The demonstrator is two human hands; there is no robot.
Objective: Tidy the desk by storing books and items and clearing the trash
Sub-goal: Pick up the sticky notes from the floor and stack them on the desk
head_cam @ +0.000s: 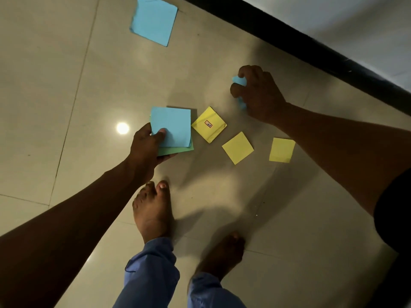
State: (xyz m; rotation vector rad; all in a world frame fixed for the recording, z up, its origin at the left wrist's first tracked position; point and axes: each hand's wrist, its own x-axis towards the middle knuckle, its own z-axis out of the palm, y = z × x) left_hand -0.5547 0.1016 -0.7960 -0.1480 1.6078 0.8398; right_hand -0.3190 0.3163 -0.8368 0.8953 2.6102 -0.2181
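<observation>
The person bends over a pale tiled floor, both arms reaching down toward scattered square paper notes. The left hand pinches a small stack of notes, thumb pressed on the blue top sheet and fingers curled beneath; a green sheet shows along the stack's lower edge. The stack is lifted slightly off the tiles, casting a shadow behind it. The right hand is closed in a fist around a crumpled blue paper, bits of which stick out between the fingers at the top and bottom of the fist. Between the two hands lie three yellow notes flat on the floor: one with a small red-edged label just beside the held stack, a second plain one a little nearer the person, and a third under the right forearm. Another blue sheet lies well apart at the top of the view, one edge slightly ragged. A dark baseboard runs diagonally across the upper right, with a light wall above it. The person's bare feet stand on the tiles below the notes, blue trouser legs visible at the bottom. A bright spot of reflected light sits on the tile just left of the left hand.
</observation>
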